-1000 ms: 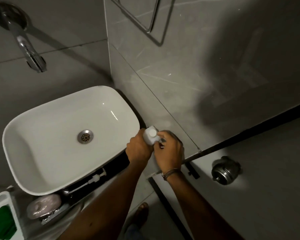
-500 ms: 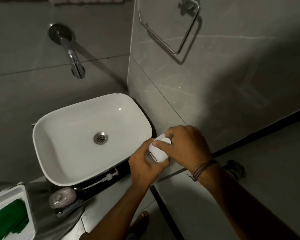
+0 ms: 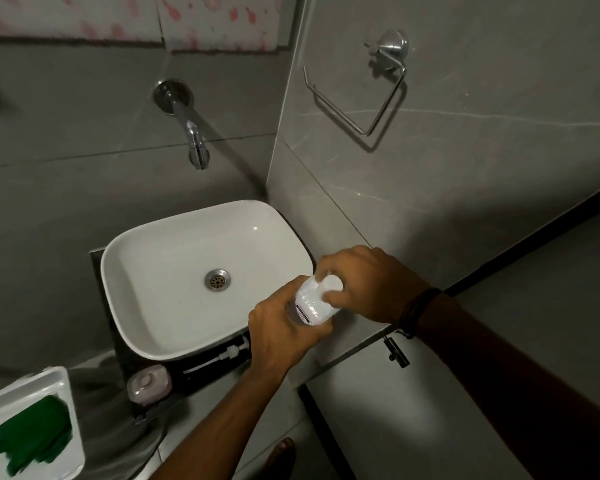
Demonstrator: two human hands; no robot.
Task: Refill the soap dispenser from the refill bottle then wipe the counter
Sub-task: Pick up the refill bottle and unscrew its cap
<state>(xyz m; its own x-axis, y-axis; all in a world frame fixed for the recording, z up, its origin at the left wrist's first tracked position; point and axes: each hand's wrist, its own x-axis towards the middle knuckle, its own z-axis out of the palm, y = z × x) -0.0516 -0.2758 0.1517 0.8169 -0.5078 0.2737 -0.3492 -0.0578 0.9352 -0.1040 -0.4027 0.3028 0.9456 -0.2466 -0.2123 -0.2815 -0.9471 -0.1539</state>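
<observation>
A white refill bottle is held just right of the white basin. My left hand grips its body from below. My right hand closes over its white cap from above. On the dark counter in front of the basin lies a white pump head with its tube. A pale pink round soap container sits at the counter's left end.
A chrome wall tap juts over the basin. A metal ring holder hangs on the right wall. At bottom left a white tray holds a green cloth. A foot shows on the floor below.
The view has tilted up, so basin and tap sit lower in frame. My right hand has moved from the bottle's side onto its cap, while the left hand stays on the body.
</observation>
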